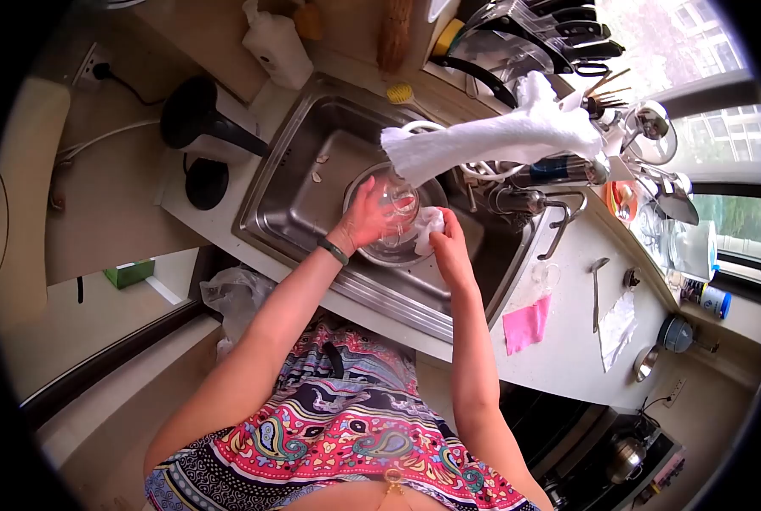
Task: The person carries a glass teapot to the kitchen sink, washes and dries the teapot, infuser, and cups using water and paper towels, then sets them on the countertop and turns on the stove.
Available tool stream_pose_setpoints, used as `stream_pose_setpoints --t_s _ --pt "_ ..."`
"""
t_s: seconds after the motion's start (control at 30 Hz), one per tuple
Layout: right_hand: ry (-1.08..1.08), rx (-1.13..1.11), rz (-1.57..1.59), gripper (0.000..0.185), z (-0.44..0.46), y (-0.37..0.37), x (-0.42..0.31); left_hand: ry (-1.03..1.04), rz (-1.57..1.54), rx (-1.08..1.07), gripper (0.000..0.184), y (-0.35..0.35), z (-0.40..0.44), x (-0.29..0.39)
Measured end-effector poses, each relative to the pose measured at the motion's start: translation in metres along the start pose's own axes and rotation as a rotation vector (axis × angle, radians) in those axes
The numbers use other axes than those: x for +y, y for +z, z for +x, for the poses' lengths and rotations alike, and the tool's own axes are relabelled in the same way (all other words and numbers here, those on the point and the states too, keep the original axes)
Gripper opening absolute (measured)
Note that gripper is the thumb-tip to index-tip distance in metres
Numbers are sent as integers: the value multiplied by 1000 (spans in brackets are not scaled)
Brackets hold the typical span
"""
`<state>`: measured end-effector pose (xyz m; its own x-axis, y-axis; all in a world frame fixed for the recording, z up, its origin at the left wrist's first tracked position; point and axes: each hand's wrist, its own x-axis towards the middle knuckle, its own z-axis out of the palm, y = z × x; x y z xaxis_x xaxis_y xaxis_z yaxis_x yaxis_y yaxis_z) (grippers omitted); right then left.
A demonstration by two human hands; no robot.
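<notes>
L hand [369, 213], fingers part open & spread, grasps a clear glass vessel [399, 207]; R hand [451, 247] pinches a wadded white cloth [429, 230] at the vessel's R side. Both are over a round metal bowl [395, 253] in the stainless sink [287, 200]; can't tell bowl contents. Pale scraps [316, 177] lie on sink floor, L of bowl. Yellow-headed brush [400, 93] nr sink's far edge; white towel [500, 140] draped above the far R part. On surface [559, 366] R of sink: pink cloth [525, 325] nr front edge, spoon [597, 294] & crumpled white sheet [620, 332] twd R end. Kettle [202, 115] by sink's L edge, black base [207, 184] alongside. Kitchen w/ knife rack [568, 34] at back, window [721, 162] far R.
</notes>
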<state>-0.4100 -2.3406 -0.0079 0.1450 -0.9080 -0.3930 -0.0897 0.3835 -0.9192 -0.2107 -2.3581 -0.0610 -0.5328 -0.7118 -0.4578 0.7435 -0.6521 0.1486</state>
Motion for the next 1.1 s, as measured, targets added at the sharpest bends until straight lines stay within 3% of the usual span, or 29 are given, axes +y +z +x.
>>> stream_pose_setpoints --t_s 0.07,0.23,0.3,0.33,0.43,0.47,0.5,0.57,0.63,0.67,0.7,0.77,0.83,0.9,0.93,0.97,1.03,1.07,1.1 --pt "-170 88 -231 39 18 5 -1 32 74 4 64 0 1 11" --pt "-369 196 -591 32 45 39 -26 67 128 3 60 -13 -1 21" --pt "-636 286 -1011 18 54 48 -24 8 152 -20 59 -8 -2 26" --pt "-649 207 -963 17 59 52 -25 1 161 -36 57 -8 -4 28" --pt "14 -109 -280 25 52 45 -45 59 135 -47 56 -15 4 32" --pt "99 -297 -256 42 55 39 -47 41 118 -110 56 -17 3 35" --pt "167 -419 -295 48 54 43 -57 37 106 -107 56 -18 6 35" --pt "222 -653 -720 53 62 49 -55 111 364 -34 55 -19 13 37" --pt "351 -651 -464 52 68 46 -58 66 270 -29 51 -18 13 39" --pt "521 -551 53 39 71 43 -58 193 313 -70 51 -16 13 38" --pt "541 -366 418 37 79 33 -28 319 357 -109 52 -13 11 37" --pt "513 -421 806 34 80 41 -23 303 334 -129 54 -5 2 38" --pt "337 -354 619 35 67 60 -20 300 274 -151 55 -12 8 34" --pt "229 -423 -503 40 58 67 -43 276 212 -65 53 -15 13 37" --pt "-297 -454 -846 41 58 63 -28 177 203 -70 53 -16 10 41" --pt "-292 -454 -845 41 57 60 -28 78 194 -77 52 -16 9 44" --pt "-21 -541 -706 37 59 59 -33 132 304 -70 57 -14 12 45" --pt "353 -324 -168 32 58 62 -34 261 413 -95 60 -13 11 42" --pt "417 -305 447 32 65 57 -29 388 521 -120 62 -10 8 39"
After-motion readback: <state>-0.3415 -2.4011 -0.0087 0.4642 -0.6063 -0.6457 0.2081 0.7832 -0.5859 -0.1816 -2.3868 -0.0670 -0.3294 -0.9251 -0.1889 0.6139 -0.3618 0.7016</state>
